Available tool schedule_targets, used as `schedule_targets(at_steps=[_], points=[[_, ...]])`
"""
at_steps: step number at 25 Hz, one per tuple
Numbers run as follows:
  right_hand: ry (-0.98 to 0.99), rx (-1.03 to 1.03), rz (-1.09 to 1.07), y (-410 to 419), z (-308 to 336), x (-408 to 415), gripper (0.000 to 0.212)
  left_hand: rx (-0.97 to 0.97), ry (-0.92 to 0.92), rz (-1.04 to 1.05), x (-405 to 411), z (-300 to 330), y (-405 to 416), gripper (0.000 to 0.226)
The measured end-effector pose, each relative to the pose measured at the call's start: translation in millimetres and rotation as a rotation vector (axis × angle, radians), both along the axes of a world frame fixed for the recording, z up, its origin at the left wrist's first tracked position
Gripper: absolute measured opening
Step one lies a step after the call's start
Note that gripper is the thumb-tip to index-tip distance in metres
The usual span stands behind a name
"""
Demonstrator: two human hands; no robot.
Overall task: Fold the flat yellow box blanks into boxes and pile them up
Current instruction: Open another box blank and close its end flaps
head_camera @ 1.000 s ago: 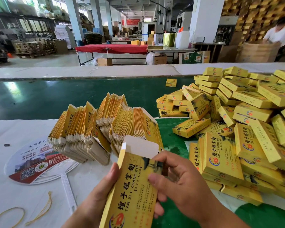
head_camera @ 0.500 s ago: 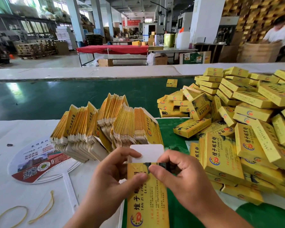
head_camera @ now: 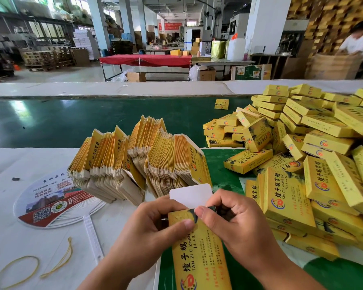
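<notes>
A person's two bare hands hold one yellow printed cardboard box low in the middle of the view, just in front of a fanned stack of flat yellow box blanks standing on the white-covered counter. The left hand pinches the box's upper left corner, thumb on the printed face. The right hand has its grip curled round the upper right corner, thumb pressing the face. A white rounded tuck flap stands up between the hands, toward the stack. To the right of the stack lies a big loose pile of folded yellow boxes. Left of the stack rest a round printed plastic hand fan and yellow rubber bands.
</notes>
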State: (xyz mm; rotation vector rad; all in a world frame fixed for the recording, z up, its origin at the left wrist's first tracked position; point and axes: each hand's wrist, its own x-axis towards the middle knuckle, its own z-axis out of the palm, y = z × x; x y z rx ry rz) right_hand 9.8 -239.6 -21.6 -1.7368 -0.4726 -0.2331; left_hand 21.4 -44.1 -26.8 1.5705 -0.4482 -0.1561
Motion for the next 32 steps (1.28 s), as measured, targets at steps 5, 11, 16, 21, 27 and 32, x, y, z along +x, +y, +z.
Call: schedule_targets(at_steps=[5, 11, 16, 21, 27, 32], points=[[0.027, 0.072, 0.02, -0.6, -0.8, 2.5, 0.039, -0.086, -0.042, 0.097, 1.5, 3.6, 1.6, 0.04], [0.047, 0.075, 0.082, -1.7, 1.4, 2.4, 0.032, -0.033, -0.028, 0.084, -3.0, 3.5, -2.2, 0.044], [0.124, 0.1, 0.046, -3.8, 2.1, 5.2, 0.025, -0.136, -0.045, 0.213, -3.5, 6.5, -2.8, 0.03], [0.347, 0.271, 0.207, -3.3, 1.4, 6.5, 0.036, -0.252, 0.055, 0.24, 1.1, 5.3, -3.5, 0.073], [0.345, 0.223, 0.166, -3.5, 2.8, 5.7, 0.037, -0.256, 0.05, 0.095, 1.0, 6.2, 0.6, 0.036], [0.264, 0.138, 0.122, -2.2, 5.0, 4.4, 0.019, -0.212, -0.003, 0.14, -0.4, 4.9, -1.4, 0.03]])
